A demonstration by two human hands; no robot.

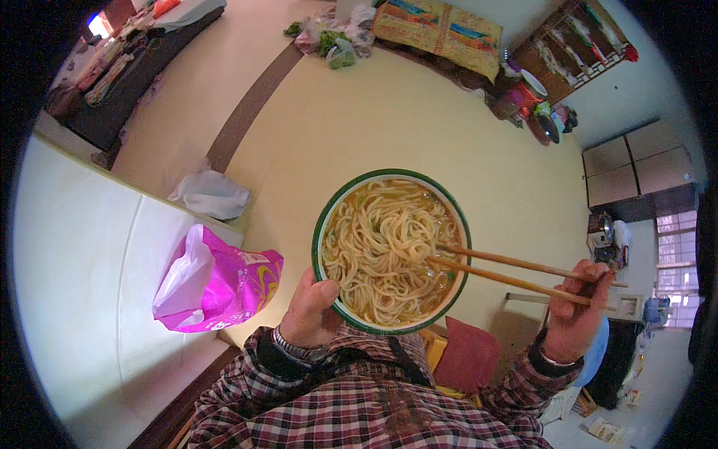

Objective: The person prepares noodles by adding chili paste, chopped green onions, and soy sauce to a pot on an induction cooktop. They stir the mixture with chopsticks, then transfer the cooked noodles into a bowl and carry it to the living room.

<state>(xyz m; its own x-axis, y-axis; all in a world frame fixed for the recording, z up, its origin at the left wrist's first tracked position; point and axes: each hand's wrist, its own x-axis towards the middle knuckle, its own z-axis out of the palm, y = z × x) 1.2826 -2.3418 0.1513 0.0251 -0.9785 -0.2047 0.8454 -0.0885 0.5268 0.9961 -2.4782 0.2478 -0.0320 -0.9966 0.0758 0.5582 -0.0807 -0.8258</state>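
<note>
A green-rimmed bowl [334, 316] full of noodles [385, 239] in brown broth is held up in front of my chest. My left hand [308, 310] grips its lower left side, with the thumb by the rim and the other fingers hidden beneath. In my right hand [574, 318] is a pair of wooden chopsticks [516, 273], held near their back ends. Their tips reach into the noodles at the right of the bowl, slightly apart. Bits of green show among the noodles.
A pink and white bag [224, 280] stands at the left by a white tiled wall [97, 262], with a pale plastic bag [212, 194] behind it. Bags of greens [336, 45] lie on the far floor. Behind my right arm is a red-backed seat [467, 355].
</note>
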